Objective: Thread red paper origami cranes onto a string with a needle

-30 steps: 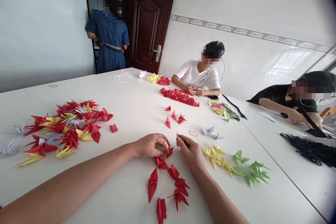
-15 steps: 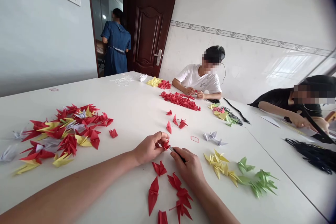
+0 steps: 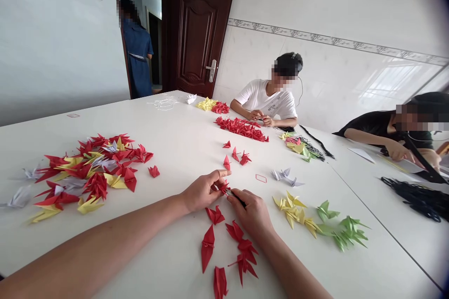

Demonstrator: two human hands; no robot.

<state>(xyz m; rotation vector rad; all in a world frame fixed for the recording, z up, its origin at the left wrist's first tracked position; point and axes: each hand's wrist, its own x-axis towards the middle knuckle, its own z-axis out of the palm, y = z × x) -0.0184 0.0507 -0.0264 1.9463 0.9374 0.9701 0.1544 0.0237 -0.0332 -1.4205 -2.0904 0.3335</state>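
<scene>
from here i see my left hand pinching a small red folded-paper crane, my right hand gripping a slim black tool against it, above a long white table.

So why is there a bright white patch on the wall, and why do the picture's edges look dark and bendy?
In the head view, the bright patch is glare on the wall tiles; the tile border bows slightly, which looks like wide-lens bending; and the head view's top right corner fades dark.
</scene>
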